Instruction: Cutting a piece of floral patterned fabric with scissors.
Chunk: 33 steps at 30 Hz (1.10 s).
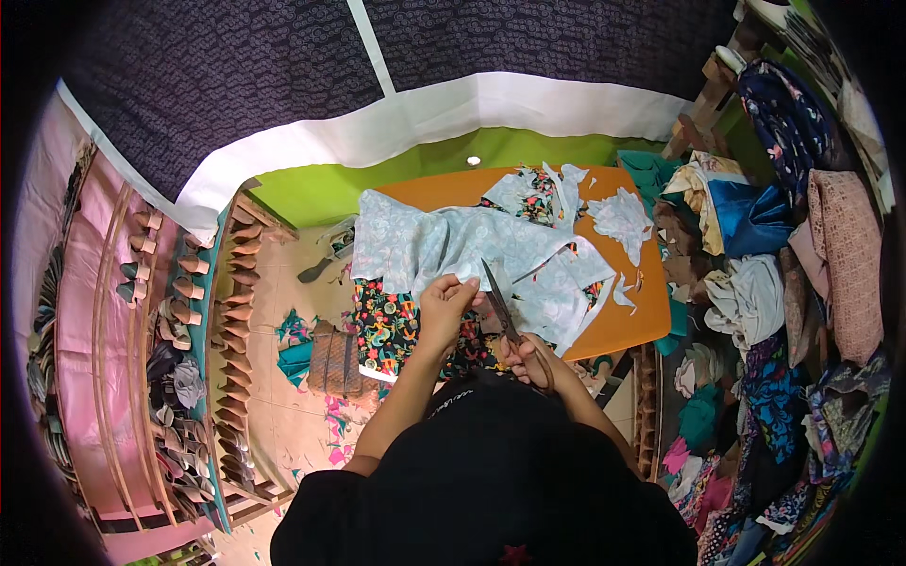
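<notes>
A large piece of floral fabric [425, 236], pale on its reverse side, is spread over the orange table [637, 325]. Its dark, colourful printed face [387, 325] shows along the near edge. My left hand [446, 307] is closed with thumb and fingers pinching the fabric near its edge. In my right hand [530, 358] is a pair of large scissors [500, 302], fingers wrapped round the handles. The dark blades point away from me, over the fabric just right of my left fingers; they look closed or nearly so.
Pale fabric scraps [621, 226] lie on the table's right side. Folded cloths [750, 302] pile up at the right. Racks of wooden shoe lasts [238, 340] stand at the left. A brown woven bundle [335, 363] and scraps are on the floor. A dark patterned curtain [283, 75] hangs ahead.
</notes>
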Each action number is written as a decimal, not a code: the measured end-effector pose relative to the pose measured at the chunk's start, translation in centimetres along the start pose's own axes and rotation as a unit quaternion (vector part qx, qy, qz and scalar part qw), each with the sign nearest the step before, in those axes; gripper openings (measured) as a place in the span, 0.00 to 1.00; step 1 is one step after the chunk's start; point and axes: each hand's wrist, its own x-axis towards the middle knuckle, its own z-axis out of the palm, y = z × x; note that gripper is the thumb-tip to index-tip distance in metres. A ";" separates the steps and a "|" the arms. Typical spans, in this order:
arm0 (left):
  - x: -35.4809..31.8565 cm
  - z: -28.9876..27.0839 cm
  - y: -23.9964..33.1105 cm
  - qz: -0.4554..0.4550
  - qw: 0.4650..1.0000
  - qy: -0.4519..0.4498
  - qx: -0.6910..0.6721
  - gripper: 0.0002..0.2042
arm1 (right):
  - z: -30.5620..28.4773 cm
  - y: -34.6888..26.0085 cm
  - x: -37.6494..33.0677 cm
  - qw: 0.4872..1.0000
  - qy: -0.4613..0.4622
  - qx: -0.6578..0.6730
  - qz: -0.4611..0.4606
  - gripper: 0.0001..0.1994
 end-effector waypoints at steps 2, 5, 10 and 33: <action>0.0 -0.1 0.0 -0.014 1.000 -0.021 0.003 0.06 | 0.1 -0.4 0.0 1.000 -0.007 0.008 0.000 0.39; 0.0 -0.1 0.5 -0.026 0.999 -0.026 0.015 0.07 | 0.3 -1.1 -0.1 1.000 -0.014 0.006 0.000 0.39; 0.1 -0.1 0.8 -0.023 0.999 -0.038 -0.010 0.08 | 0.2 -0.9 -0.1 1.000 -0.009 0.016 -0.002 0.39; 0.3 -0.4 0.8 -0.003 1.000 -0.021 0.001 0.07 | -0.1 -1.2 0.1 0.986 0.047 -0.154 -0.030 0.24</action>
